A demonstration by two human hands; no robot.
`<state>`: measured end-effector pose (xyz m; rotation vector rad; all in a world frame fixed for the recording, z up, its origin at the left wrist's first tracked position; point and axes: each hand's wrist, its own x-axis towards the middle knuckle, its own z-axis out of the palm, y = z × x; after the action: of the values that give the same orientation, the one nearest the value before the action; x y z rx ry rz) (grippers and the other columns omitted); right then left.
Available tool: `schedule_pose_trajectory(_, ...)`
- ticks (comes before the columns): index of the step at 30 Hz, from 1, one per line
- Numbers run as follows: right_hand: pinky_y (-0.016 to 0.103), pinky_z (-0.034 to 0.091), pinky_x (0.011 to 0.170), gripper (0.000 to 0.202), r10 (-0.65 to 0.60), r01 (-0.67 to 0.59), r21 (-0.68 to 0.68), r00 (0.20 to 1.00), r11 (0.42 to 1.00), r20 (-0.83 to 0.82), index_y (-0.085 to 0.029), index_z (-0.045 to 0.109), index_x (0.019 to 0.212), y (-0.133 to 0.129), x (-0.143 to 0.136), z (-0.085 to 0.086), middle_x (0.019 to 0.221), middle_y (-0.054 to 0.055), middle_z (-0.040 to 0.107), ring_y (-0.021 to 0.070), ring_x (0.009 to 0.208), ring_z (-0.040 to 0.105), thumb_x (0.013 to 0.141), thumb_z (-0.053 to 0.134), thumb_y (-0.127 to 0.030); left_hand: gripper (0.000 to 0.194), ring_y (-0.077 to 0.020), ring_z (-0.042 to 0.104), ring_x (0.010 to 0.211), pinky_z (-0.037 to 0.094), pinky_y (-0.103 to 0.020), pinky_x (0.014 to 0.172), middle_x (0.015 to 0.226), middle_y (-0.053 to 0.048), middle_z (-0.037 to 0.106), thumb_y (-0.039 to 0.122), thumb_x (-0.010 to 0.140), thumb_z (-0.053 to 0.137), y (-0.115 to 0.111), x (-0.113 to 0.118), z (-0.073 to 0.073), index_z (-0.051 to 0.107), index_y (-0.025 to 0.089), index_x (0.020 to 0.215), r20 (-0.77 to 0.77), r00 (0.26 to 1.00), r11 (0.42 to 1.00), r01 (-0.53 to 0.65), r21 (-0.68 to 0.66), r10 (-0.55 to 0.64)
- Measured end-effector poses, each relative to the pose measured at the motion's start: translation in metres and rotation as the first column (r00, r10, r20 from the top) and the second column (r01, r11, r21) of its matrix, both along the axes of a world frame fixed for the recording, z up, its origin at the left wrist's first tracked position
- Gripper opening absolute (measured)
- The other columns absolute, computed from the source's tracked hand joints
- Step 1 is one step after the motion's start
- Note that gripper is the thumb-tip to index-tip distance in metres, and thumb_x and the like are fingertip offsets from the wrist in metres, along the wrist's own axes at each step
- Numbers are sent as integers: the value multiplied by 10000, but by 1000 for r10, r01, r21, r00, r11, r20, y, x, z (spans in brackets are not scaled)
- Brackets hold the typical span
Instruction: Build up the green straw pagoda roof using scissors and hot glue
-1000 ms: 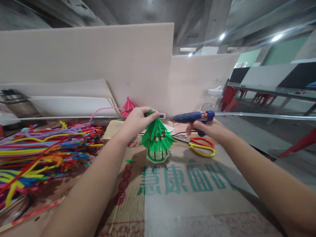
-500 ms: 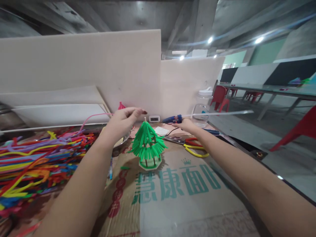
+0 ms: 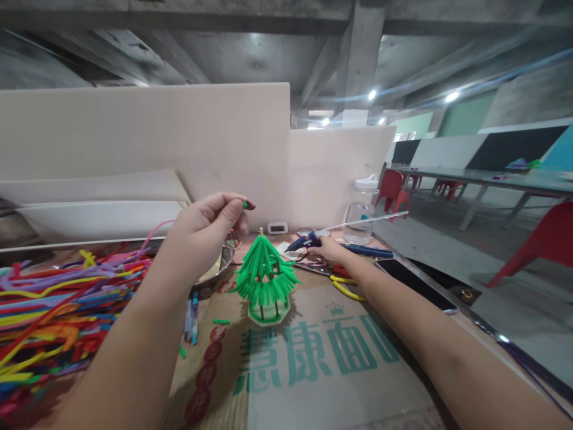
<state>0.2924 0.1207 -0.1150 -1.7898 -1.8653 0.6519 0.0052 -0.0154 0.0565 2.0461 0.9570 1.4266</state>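
Note:
My left hand [image 3: 203,236] is raised, thumb and fingers pinching a small green piece of pipe cleaner [image 3: 245,205]. Just to its lower right stands a little pavilion model [image 3: 267,291] with a tiered green pipe-cleaner roof, brown posts, a pale octagonal base and a stick tip on top. Behind and to the right of the model, my right hand [image 3: 332,248] grips a blue hot glue gun [image 3: 301,243], its nozzle pointing left over a white paper. A long clear glue stick [image 3: 376,220] sticks out from the gun's back toward the right.
Bundles of coloured pipe cleaners [image 3: 67,298] lie at left. Yellow-and-red-handled scissors [image 3: 347,288], a phone [image 3: 416,283] and a water bottle [image 3: 359,212] are on the right. Pens [image 3: 192,319] and green scraps [image 3: 221,322] lie on the cardboard [image 3: 322,382]. A bowl [image 3: 219,269] sits behind my left wrist.
My left hand has moved slightly left, and a green piece now shows at its fingertips. The glue gun in my right hand has dropped lower, nearer the tabletop. The view has tilted up a little.

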Motion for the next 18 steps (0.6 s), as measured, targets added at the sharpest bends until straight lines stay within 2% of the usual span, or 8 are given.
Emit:
schedule_pose_trajectory(3, 439, 548, 886, 355, 8, -10, 56, 999, 998, 44, -171, 587, 1255, -3, 4, 1, 1257, 97, 609, 224, 1059, 629, 951, 599, -354, 290, -160, 631, 669, 495, -242, 601, 687, -21, 669, 472, 858, 637, -5, -2, 0, 634, 185, 898, 23, 999, 999, 36, -41, -35)
schedule_pose_trajectory(9, 440, 549, 883, 360, 17, -28, 93, 993, 995, 121, -169, 584, 1258, -3, 6, 1, 1255, 97, 609, 224, 1056, 630, 951, 599, -355, 334, -154, 652, 665, 497, -239, 596, 697, -15, 699, 504, 840, 671, -8, -1, 1, 617, 178, 889, 46, 992, 989, 124, -84, -120)
schedule_pose_trajectory(14, 437, 551, 879, 359, 12, -25, 68, 981, 997, 191, -168, 585, 1256, -8, 2, 5, 1250, 97, 611, 223, 1051, 632, 950, 600, -356, 308, -152, 657, 706, 503, -247, 650, 767, -22, 724, 486, 843, 679, -5, -4, -3, 649, 180, 858, 15, 993, 990, 116, -83, -115)
schedule_pose_trajectory(18, 441, 551, 884, 361, -43, 18, 94, 964, 995, 262, -176, 575, 1269, -25, 9, 15, 1268, 96, 601, 219, 1059, 628, 957, 590, -358, 292, -144, 648, 774, 488, -234, 709, 830, -9, 722, 484, 832, 700, -2, -7, -6, 694, 193, 850, -74, 996, 999, 43, -15, -44)
